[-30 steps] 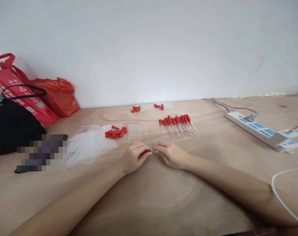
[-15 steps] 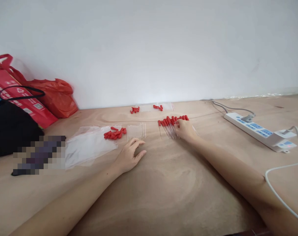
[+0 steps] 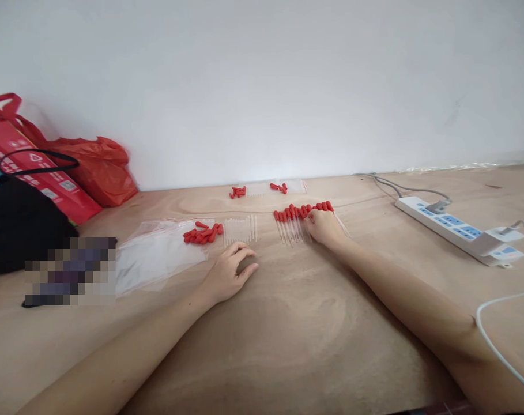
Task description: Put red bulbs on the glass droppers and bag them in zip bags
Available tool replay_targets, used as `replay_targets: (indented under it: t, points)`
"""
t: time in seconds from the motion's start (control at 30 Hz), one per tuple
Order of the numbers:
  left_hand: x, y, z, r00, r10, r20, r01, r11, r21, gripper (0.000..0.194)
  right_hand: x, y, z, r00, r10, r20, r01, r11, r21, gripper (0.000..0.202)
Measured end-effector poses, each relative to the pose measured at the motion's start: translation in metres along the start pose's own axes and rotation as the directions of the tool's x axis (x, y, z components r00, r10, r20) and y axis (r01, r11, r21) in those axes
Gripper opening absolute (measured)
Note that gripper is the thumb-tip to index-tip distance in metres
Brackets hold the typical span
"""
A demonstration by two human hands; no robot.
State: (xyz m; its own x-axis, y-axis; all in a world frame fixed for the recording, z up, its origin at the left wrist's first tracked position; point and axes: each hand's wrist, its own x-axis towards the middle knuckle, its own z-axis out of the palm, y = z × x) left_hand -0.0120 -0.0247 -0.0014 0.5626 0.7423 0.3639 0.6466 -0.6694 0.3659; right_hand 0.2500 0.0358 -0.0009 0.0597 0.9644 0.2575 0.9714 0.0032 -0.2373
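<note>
My left hand (image 3: pixel 231 272) rests on the table, fingers loosely apart and holding nothing. Just beyond it lie a row of thin clear glass tubes (image 3: pixel 240 229) and a heap of red rubber bulbs (image 3: pixel 203 233). Over to the right, several droppers (image 3: pixel 290 213), clear tubes with red bulbs on top, lie side by side. My right hand (image 3: pixel 324 226) is at the middle of that row, thumb and fingers pinched at a dropper just below its bulb. The hand hides some of the tubes behind it.
Clear plastic bags (image 3: pixel 158 256) lie left of the loose bulbs. Near the wall are more red bulbs (image 3: pixel 237 192) and another clear bag (image 3: pixel 259 188). A white power strip (image 3: pixel 452 227) with cables stands right; red bags (image 3: pixel 93 170) and a black bag (image 3: pixel 23 225) are left.
The droppers at the left end of the row have shifted slightly left and lie more evenly spread. My right hand stays at the row. My left hand has not moved.
</note>
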Motion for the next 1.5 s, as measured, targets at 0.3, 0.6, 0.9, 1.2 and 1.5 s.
replay_targets:
  t: [0.3,0.6,0.9,1.2,1.5]
  points:
    - [0.000,0.002,-0.001,1.000,-0.001,0.008,0.001,1.000,-0.007,0.015,0.002,0.007,0.001,0.997,0.044,-0.057,-0.042,0.999,0.030,0.026]
    - [-0.001,0.001,-0.002,1.000,0.011,-0.002,-0.011,1.000,-0.012,0.014,-0.003,0.008,-0.011,0.973,0.229,0.022,-0.228,0.973,-0.035,0.031]
    - [0.000,0.002,-0.002,1.000,0.005,0.010,-0.005,1.000,-0.011,0.013,-0.003,0.006,-0.006,0.985,0.166,-0.034,-0.165,0.985,0.047,0.030]
    - [0.000,0.001,-0.002,1.000,0.008,0.001,-0.008,1.000,0.005,0.014,-0.023,-0.066,0.006,0.981,-0.193,-0.022,0.194,0.981,0.017,0.032]
    - [-0.003,-0.001,-0.003,1.000,0.012,0.004,-0.012,1.000,0.013,0.013,-0.004,-0.107,0.015,0.989,-0.082,0.125,0.091,0.994,-0.068,0.029]
